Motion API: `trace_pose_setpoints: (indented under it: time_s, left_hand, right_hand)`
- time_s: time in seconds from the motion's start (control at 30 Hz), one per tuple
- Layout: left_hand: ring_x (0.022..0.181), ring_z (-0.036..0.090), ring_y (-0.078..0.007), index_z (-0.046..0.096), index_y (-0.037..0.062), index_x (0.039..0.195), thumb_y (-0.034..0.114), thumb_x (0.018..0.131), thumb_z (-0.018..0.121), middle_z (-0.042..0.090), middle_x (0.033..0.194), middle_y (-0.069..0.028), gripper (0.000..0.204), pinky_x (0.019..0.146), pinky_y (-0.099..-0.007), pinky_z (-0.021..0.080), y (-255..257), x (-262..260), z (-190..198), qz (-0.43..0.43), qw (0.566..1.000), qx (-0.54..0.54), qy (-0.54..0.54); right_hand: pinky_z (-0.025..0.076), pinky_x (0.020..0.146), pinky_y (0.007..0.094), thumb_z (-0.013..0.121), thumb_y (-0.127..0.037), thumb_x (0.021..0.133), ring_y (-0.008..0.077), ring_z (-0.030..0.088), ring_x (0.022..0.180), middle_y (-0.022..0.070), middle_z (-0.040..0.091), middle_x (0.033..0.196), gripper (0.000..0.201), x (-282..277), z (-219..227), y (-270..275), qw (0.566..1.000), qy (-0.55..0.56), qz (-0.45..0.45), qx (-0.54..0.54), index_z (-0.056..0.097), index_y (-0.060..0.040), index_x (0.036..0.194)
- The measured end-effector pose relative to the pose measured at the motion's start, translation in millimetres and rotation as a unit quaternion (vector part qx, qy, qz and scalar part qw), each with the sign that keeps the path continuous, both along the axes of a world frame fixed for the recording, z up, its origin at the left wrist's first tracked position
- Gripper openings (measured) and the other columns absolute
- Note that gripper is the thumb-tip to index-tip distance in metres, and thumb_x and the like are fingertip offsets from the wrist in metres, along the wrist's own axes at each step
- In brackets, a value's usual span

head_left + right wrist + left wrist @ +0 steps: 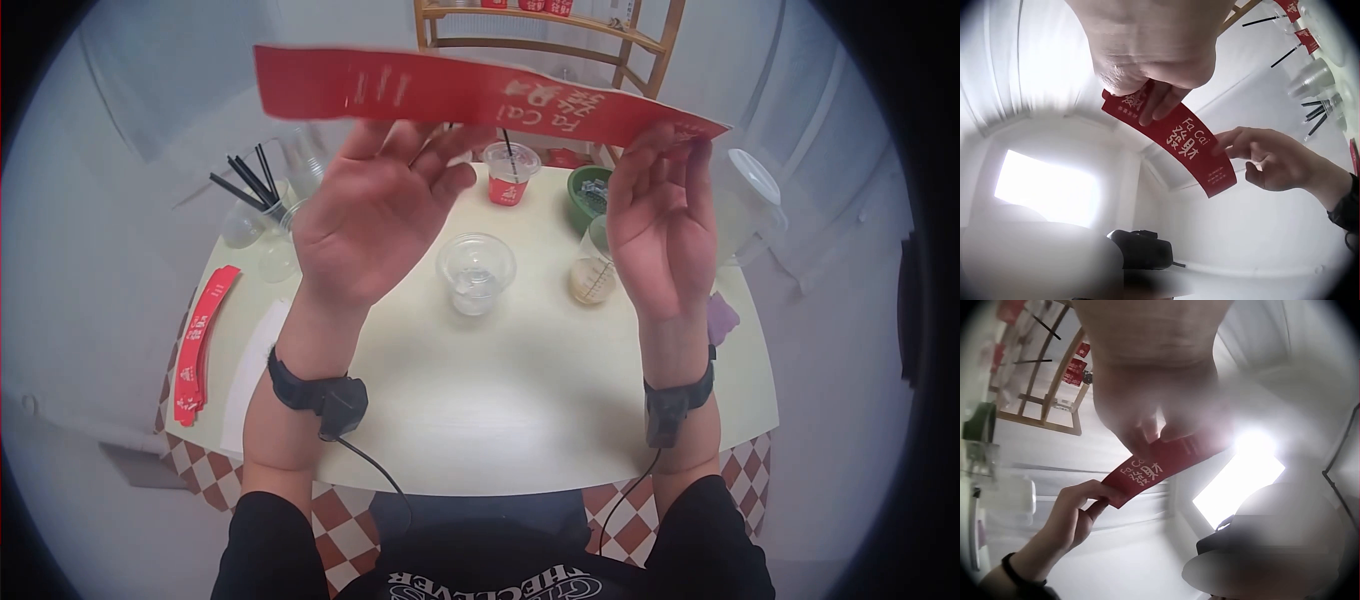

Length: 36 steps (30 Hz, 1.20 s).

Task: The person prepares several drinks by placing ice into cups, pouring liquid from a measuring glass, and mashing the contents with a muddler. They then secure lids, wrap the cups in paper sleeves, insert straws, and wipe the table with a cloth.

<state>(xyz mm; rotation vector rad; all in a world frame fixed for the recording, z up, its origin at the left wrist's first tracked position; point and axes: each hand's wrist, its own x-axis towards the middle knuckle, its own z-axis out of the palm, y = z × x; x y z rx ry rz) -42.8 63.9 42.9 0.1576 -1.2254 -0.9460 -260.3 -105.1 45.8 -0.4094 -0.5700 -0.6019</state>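
Note:
A curved red paper strip with pale lettering is held up across both hands, high above the table. My right hand pinches its right end; in the left wrist view the thumb and fingers of that hand grip the strip's corner. My left hand has its palm toward the head camera, fingertips behind the strip's lower edge. In the right wrist view the left fingers touch the strip near its end, thumb apart from it.
On the table stand a clear cup, a red-banded cup with a straw, a cup of tan liquid and a green basket. Red strips and black straws are at the left. A wooden shelf stands behind.

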Motion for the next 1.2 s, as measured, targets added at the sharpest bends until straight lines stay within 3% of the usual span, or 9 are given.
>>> trace_pose_setpoints:
  time_s: [0.17, 0.2, 0.23, 0.3, 0.4, 0.67, 0.83, 1.03, 1.2]
  left_hand:
    - [0.148, 0.045, -0.0286, 0.069, 0.0208, 0.129, 0.048, 0.119, 0.037, 0.061, 0.152, -0.0013, 0.043, 0.120, -0.0459, 0.035, -15, 2, -9, 0.119, 0.992, -0.020, 0.032]
    - [0.137, 0.055, -0.0271, 0.068, 0.0170, 0.114, 0.044, 0.120, 0.032, 0.073, 0.121, -0.0040, 0.045, 0.116, -0.0465, 0.039, -16, -7, -7, 0.103, 0.992, -0.020, 0.071]
    - [0.137, 0.055, -0.0271, 0.068, 0.0170, 0.114, 0.044, 0.120, 0.032, 0.073, 0.121, -0.0040, 0.045, 0.116, -0.0465, 0.039, -18, -2, -6, 0.104, 0.992, -0.016, 0.075]
    - [0.107, 0.071, -0.0239, 0.073, 0.0062, 0.110, 0.051, 0.119, 0.035, 0.077, 0.105, -0.0136, 0.060, 0.097, -0.0356, 0.051, -23, 15, -3, -0.089, 0.990, -0.039, -0.107]
    - [0.072, 0.061, -0.0048, 0.076, -0.0027, 0.101, 0.037, 0.115, 0.058, 0.071, 0.080, -0.0037, 0.046, 0.069, -0.0263, 0.050, 8, -10, 5, 0.276, 0.916, 0.183, -0.225]
    - [0.066, 0.049, -0.0074, 0.070, -0.0036, 0.094, 0.028, 0.116, 0.056, 0.060, 0.072, 0.0011, 0.040, 0.059, -0.0278, 0.041, 14, -23, 4, 0.364, 0.821, 0.158, -0.410]
    - [0.056, 0.047, -0.0228, 0.067, 0.0012, 0.083, 0.028, 0.113, 0.057, 0.052, 0.061, -0.0103, 0.042, 0.057, -0.0372, 0.038, 12, -28, 0, 0.436, 0.770, 0.090, -0.457]
    - [0.063, 0.047, -0.0153, 0.070, -0.0021, 0.094, 0.025, 0.115, 0.058, 0.055, 0.067, -0.0053, 0.036, 0.059, -0.0333, 0.039, 10, -20, -5, 0.456, 0.733, 0.058, -0.501]
    - [0.058, 0.048, -0.0249, 0.067, 0.0012, 0.084, 0.027, 0.112, 0.059, 0.055, 0.063, -0.0105, 0.038, 0.058, -0.0385, 0.039, 11, -26, -2, 0.445, 0.768, 0.094, -0.451]
  right_hand:
    - [0.053, 0.111, 0.0367, 0.055, -0.030, 0.116, 0.0178, 0.066, 0.118, 0.0041, 0.070, 0.122, 0.027, 5, -10, -9, 0.998, 0.066, -0.011, -0.002, 0.063, -0.0106, 0.132]
    - [0.055, 0.106, 0.0374, 0.054, -0.031, 0.116, 0.0178, 0.068, 0.111, 0.0040, 0.070, 0.119, 0.026, 9, -15, -16, 0.995, 0.051, 0.034, -0.077, 0.063, -0.0101, 0.129]
    - [0.057, 0.101, 0.0381, 0.053, -0.032, 0.117, 0.0177, 0.070, 0.105, 0.0038, 0.069, 0.116, 0.026, 11, -19, -19, 0.985, 0.034, 0.078, -0.151, 0.062, -0.0095, 0.125]
    - [0.059, 0.086, 0.0348, 0.057, -0.031, 0.115, 0.0156, 0.067, 0.086, 0.0040, 0.066, 0.101, 0.023, 5, -21, -21, 0.980, 0.097, 0.026, -0.172, 0.060, -0.0087, 0.120]
    - [0.056, 0.063, 0.0260, 0.070, -0.025, 0.107, 0.0132, 0.067, 0.073, 0.0064, 0.070, 0.087, 0.022, 0, -14, -15, 0.902, 0.187, -0.086, -0.380, 0.066, -0.0036, 0.109]
    - [0.051, 0.061, 0.0206, 0.081, -0.010, 0.093, 0.0051, 0.067, 0.068, 0.0027, 0.075, 0.082, 0.013, 0, -3, 48, 0.677, 0.369, -0.376, -0.514, 0.078, 0.0032, 0.093]
    - [0.060, 0.074, 0.0277, 0.082, -0.005, 0.093, 0.0141, 0.075, 0.081, 0.0073, 0.076, 0.088, 0.011, 0, 0, 54, 0.682, 0.409, -0.311, -0.520, 0.076, 0.0039, 0.096]
    - [0.059, 0.072, 0.0258, 0.081, -0.007, 0.095, 0.0119, 0.074, 0.080, 0.0069, 0.077, 0.088, 0.013, 6, -10, 45, 0.732, 0.382, -0.264, -0.498, 0.077, 0.0048, 0.098]
    - [0.056, 0.067, 0.0222, 0.081, -0.010, 0.095, 0.0075, 0.072, 0.076, 0.0052, 0.077, 0.085, 0.016, 6, -11, 46, 0.752, 0.365, -0.267, -0.479, 0.078, 0.0055, 0.100]
